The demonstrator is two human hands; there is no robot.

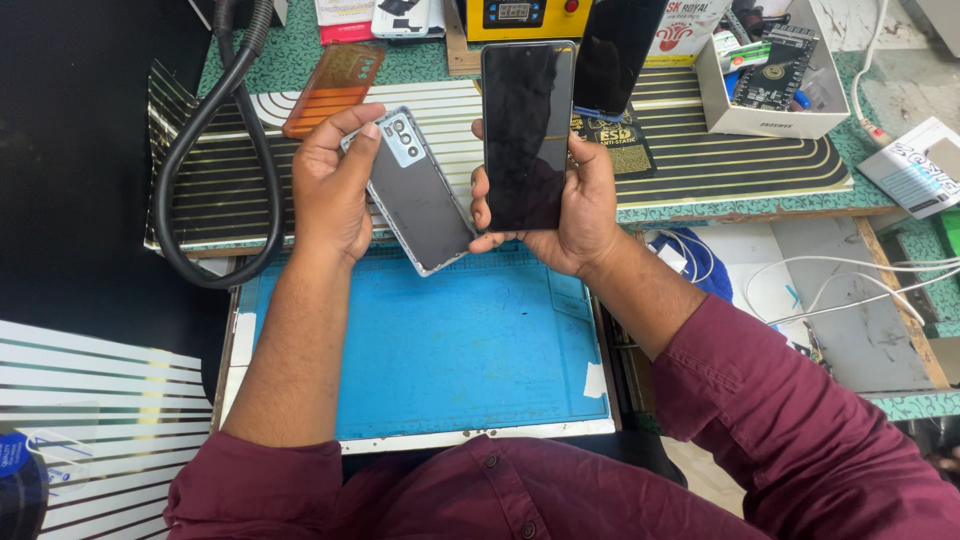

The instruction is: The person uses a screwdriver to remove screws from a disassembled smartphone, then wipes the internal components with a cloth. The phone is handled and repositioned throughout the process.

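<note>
My left hand (330, 185) grips a grey phone back cover (420, 200) with a camera block at its upper end, tilted over the blue work mat (440, 350). In my right hand (570, 210) stands a black phone (527, 135), upright with its dark glass screen facing me. The two parts sit side by side, nearly touching near their lower ends. Both hands hover above the far edge of the mat.
A black hose (200, 150) loops at the left. An amber phone case (333, 88) lies on the striped shelf behind. A white box (770, 122) with a circuit board stands at the back right. White cables (860, 280) trail at the right.
</note>
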